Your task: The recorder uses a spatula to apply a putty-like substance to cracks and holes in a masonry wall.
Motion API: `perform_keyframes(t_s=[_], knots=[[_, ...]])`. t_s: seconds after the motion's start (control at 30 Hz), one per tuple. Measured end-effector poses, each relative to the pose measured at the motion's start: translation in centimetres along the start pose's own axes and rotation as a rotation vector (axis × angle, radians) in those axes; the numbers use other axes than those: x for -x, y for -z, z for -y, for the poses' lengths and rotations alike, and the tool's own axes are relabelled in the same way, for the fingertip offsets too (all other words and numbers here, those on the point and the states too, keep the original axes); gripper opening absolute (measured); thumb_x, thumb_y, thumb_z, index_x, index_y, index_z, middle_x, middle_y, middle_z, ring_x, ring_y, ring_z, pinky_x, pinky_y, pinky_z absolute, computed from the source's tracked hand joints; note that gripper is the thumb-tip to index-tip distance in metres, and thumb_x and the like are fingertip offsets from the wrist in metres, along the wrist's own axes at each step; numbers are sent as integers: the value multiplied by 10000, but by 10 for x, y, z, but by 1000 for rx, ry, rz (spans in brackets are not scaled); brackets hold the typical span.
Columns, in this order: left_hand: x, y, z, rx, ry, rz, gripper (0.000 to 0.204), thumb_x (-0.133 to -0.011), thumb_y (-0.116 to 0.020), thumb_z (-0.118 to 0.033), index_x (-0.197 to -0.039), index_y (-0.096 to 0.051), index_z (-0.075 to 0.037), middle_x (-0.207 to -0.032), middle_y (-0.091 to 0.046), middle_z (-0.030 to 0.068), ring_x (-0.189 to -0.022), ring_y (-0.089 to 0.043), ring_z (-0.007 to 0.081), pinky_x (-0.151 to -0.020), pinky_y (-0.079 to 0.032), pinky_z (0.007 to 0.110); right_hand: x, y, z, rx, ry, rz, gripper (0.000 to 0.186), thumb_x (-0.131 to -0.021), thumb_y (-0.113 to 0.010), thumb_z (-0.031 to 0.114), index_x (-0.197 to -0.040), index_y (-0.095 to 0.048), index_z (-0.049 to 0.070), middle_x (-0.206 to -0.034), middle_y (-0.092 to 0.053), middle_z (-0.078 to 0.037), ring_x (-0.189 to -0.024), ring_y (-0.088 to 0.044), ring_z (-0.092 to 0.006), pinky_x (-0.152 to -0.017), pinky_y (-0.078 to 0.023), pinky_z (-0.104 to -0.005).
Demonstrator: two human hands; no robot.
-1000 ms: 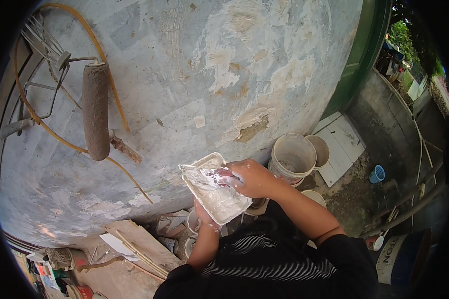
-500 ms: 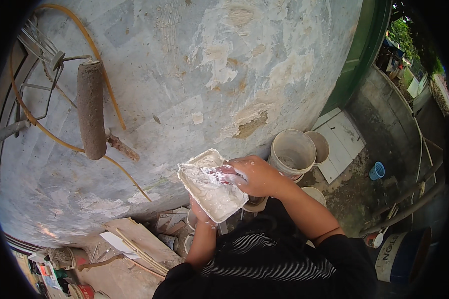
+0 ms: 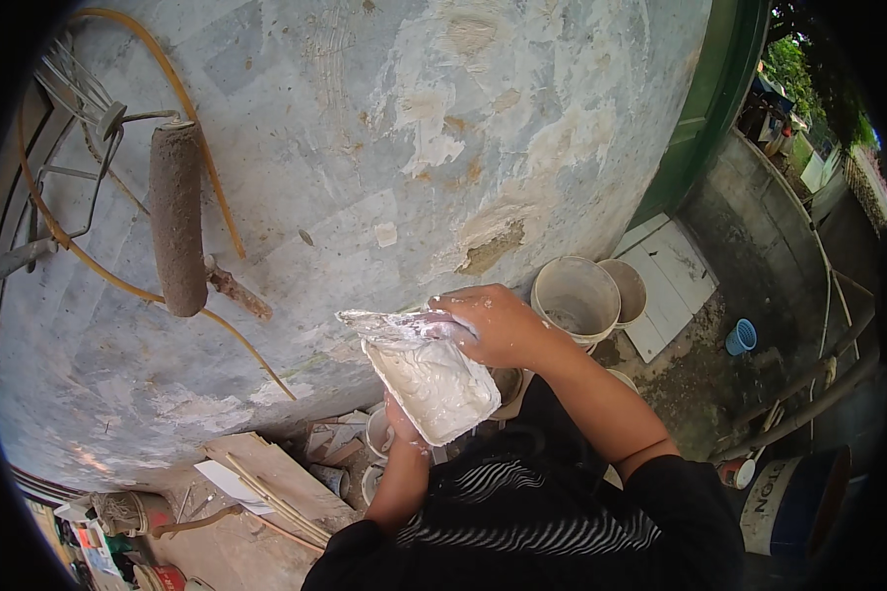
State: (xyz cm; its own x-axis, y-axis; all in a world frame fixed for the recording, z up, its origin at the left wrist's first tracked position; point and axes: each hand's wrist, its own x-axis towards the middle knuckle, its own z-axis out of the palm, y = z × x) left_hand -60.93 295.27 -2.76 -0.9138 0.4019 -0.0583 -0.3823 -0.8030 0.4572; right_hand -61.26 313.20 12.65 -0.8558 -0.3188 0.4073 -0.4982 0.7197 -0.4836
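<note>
My left hand (image 3: 400,426) holds a small rectangular tray (image 3: 467,424) from below, its fingers mostly hidden under it. Thick white putty (image 3: 439,387) coats the inside of the tray. In my right hand (image 3: 495,321) is a putty knife (image 3: 382,325), its blade smeared with white putty and pointing left. The blade lies across the tray's far edge and sticks out past its far left corner. White smears mark my right fingers. Beyond the tray rises a patchy grey wall (image 3: 306,177).
A paint roller (image 3: 177,222) and a yellowish hose (image 3: 172,74) hang at left. Buckets (image 3: 574,295) stand against the wall's foot. Boards (image 3: 286,478) lie lower left. A blue plastic basket (image 3: 742,337) and a drum (image 3: 793,502) are at right.
The putty knife has moved from inside the tray to its far edge, its blade now jutting out leftward. The tray has shifted slightly toward me, and more putty shows.
</note>
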Motion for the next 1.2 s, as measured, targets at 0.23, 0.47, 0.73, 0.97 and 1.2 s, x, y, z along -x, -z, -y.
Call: perform_keyframes(t_s=[0.23,0.47,0.73,0.97,1.2], knots=[[0,0,1,62,15,6,614,-881,-365,-499,-1320,-391,-71,-1243,-507,144,-1076,-552,314,-879,-481,464,13,-14,-4,28,-12,120,358,-742,-633,121,-1085,-598,24,-1013,-641,-158,-906,-615,-324,-805,-493,-399],[1,-1,5,57,13,-11,641,-876,-351,-524,-1323,-391,-66,-1262,-495,152,-1099,-535,337,-913,-459,483,8,-8,-2,10,30,9,336,-762,-613,125,-1076,-595,10,-981,-644,-174,-890,-616,-336,-792,-498,-401],[-9,-1,-2,78,-15,2,643,-880,-336,-524,-1339,-382,-76,-1277,-484,152,-1124,-520,330,-935,-446,478,27,-8,1,14,82,117,326,-778,-602,122,-1082,-592,3,-973,-640,-183,-882,-613,-344,-790,-495,-409],[-10,5,2,65,-16,-16,664,-869,-346,-533,-1346,-370,-72,-1290,-474,152,-1131,-515,334,-938,-446,476,25,-8,0,14,46,-50,349,-756,-610,107,-1087,-587,-1,-991,-636,-185,-896,-609,-347,-791,-493,-408],[-11,3,1,46,-44,-42,731,-834,-364,-572,-1360,-349,-65,-1287,-472,168,-1121,-523,348,-931,-451,481,27,-4,2,-35,30,15,336,-748,-619,108,-1063,-592,-5,-991,-633,-191,-901,-607,-353,-799,-492,-411]])
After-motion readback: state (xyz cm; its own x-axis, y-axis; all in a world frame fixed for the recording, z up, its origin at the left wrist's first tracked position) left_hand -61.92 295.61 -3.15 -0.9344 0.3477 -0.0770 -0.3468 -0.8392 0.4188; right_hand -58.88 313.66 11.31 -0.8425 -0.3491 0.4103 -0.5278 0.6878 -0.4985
